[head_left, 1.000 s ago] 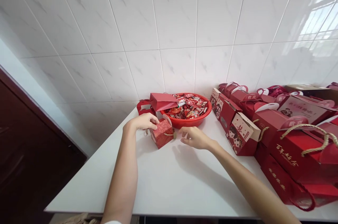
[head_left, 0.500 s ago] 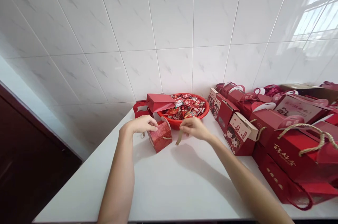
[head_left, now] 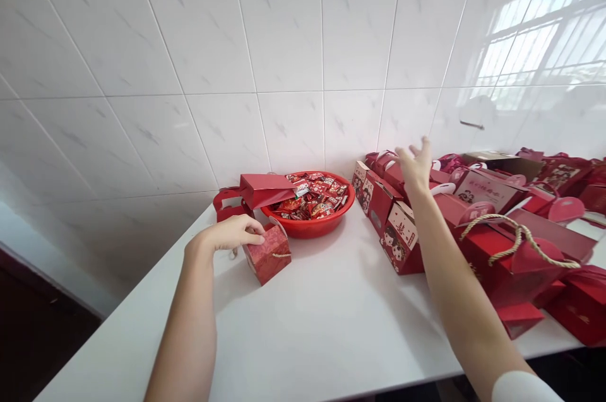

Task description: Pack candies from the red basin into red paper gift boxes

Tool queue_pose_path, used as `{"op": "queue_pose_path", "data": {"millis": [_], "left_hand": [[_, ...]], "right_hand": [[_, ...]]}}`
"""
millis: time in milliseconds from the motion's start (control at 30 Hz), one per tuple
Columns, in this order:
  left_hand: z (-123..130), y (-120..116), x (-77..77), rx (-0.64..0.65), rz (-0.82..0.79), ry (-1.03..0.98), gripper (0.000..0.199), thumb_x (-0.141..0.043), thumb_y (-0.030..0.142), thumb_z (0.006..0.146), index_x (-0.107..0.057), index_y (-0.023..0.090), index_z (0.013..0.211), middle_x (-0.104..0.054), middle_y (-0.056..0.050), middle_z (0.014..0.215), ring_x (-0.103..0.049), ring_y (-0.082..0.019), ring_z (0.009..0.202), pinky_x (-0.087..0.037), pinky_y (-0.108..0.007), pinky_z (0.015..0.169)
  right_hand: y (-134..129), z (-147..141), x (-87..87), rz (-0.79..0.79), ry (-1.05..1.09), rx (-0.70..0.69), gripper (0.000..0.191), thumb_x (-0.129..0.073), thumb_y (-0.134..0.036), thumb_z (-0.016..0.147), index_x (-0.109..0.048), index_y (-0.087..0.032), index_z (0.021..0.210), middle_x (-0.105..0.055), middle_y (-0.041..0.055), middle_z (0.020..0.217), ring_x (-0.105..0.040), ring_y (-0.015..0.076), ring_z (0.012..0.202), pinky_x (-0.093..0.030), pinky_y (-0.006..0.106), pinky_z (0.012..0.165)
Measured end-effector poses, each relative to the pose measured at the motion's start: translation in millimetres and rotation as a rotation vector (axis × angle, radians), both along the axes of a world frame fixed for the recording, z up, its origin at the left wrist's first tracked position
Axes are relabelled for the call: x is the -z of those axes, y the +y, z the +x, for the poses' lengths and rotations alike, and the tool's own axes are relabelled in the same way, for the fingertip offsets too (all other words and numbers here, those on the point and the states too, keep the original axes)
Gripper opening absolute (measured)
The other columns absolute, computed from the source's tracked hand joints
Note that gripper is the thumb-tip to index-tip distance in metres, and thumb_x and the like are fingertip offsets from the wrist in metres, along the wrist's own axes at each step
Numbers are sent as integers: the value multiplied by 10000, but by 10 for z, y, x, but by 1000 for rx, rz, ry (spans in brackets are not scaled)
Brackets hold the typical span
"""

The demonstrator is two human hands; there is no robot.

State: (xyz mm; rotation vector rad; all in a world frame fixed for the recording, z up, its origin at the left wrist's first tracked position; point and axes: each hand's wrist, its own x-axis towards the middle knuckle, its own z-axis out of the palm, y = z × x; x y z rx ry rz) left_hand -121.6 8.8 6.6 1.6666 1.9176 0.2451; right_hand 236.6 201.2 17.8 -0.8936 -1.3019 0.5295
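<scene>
My left hand (head_left: 239, 231) grips the top of a small red gift box (head_left: 269, 254) with a short rope handle on its side. The box sits tilted on the white table. Over the row of boxes on the right, my right hand (head_left: 416, 165) is raised, its fingers spread and nothing between them. A thin strip (head_left: 472, 125) hangs in the air in front of the tiled wall, to the right of that hand and apart from it.
A red basin (head_left: 307, 228) full of wrapped snacks stands against the wall. One red box (head_left: 266, 190) leans over its left rim, beside another red box (head_left: 231, 209). Many gift boxes with rope handles (head_left: 516, 235) crowd the table's right side. The front table edge (head_left: 369, 391) shows below.
My right hand has swung up and right, letting go of the strip, which is now in the air. My left hand stays on the box. The view has turned rightward.
</scene>
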Motion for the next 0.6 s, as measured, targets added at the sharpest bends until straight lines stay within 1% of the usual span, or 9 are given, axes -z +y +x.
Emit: {"op": "queue_pose_path", "data": {"millis": [67,100,167,233,300,367,433,500,600], "left_hand": [[1,22,25,17,-13,-16,337,-674,481,603,-740,226,813,-620,-45,798,-572,-186,666,-464,-240,507],[12,31,35,27,-19,-19,352,-675,482,599,-741,226,833,-633,-50,826,-581,-192,684,-460,-238,504],[64,36,39,46,-25,-3,383,-666,493,606,-742,229,873,-654,-58,879,-588,-200,702,-435,-232,480],[155,24,22,78,-16,20,387,-646,498,631,-745,232,894,-671,-57,905,-583,-201,699,-402,-230,463],[272,2,-9,141,16,31,357,-623,477,669,-749,228,891,-688,-52,892,-577,-200,701,-390,-234,479],[386,-13,-35,220,71,28,311,-601,433,710,-753,220,879,-708,-43,878,-581,-198,731,-408,-239,544],[471,-11,-44,273,128,39,293,-571,394,747,-756,217,888,-722,-32,881,-589,-194,766,-422,-244,617],[516,4,-33,282,167,67,305,-551,373,773,-763,211,920,-730,-31,897,-595,-195,783,-425,-253,653],[527,28,-5,261,180,67,315,-570,355,770,-780,199,945,-739,-48,936,-615,-209,814,-430,-262,657]], "right_hand": [[-79,-157,118,-72,14,-63,821,-604,-321,793,-247,-218,1525,-590,153,1295,-724,189,841,-599,364,828],[-127,-257,171,-102,12,-109,807,-616,-332,778,-292,-208,1507,-624,132,1240,-718,180,825,-596,357,827],[-239,-474,256,-125,-74,-246,738,-626,-366,783,-382,-190,1457,-667,113,1160,-705,175,811,-588,355,826],[-369,-685,318,-132,-217,-410,647,-646,-395,800,-475,-190,1390,-700,103,1089,-697,191,834,-577,371,833],[-512,-861,359,-101,-381,-601,524,-648,-412,825,-574,-192,1295,-713,101,1084,-687,218,929,-553,376,864],[-649,-989,388,-45,-534,-800,399,-626,-422,854,-660,-188,1176,-710,98,1127,-660,234,1031,-519,365,905],[-751,-1070,415,-3,-660,-956,330,-602,-425,876,-711,-179,1068,-709,85,1129,-643,232,1050,-490,343,914],[-802,-1121,452,20,-756,-1042,309,-584,-426,890,-732,-169,974,-713,67,1040,-638,210,966,-471,319,878],[-794,-1170,532,28,-848,-1047,343,-552,-429,906,-695,-155,759,-656,24,822,-578,158,781,-435,275,756]]}}
